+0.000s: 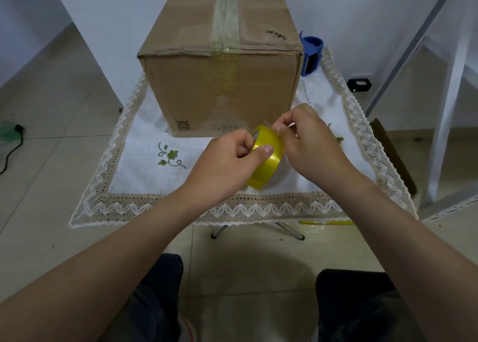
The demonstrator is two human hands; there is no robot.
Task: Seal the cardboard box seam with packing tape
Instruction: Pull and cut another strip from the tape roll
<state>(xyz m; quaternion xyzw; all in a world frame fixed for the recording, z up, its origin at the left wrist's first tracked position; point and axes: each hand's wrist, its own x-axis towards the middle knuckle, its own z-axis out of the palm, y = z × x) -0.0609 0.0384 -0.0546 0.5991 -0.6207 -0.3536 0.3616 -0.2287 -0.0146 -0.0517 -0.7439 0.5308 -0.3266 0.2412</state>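
White lace-edged cloth (144, 134) covers our little table; closest in, our left hand (227, 165) grips the yellow tape roll (266, 160), right hand (310, 140) pinching its loose end. Behind sits the cardboard box (222, 83), seam already taped.

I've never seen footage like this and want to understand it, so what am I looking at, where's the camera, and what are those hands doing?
There is one picture, taken by a wide-angle camera worn on a person's head, looking forward and down. That is why you see two bare forearms reaching in from below and knees at the bottom edge. No machine is involved.

In front stands a small table under a white lace-edged cloth. On it sits a closed cardboard box with clear tape already along its top seam. A blue object peeks out behind the box's right corner.

The left hand holds a yellow tape roll above the cloth. The right hand pinches at the roll's top edge, apparently picking the tape's loose end free.
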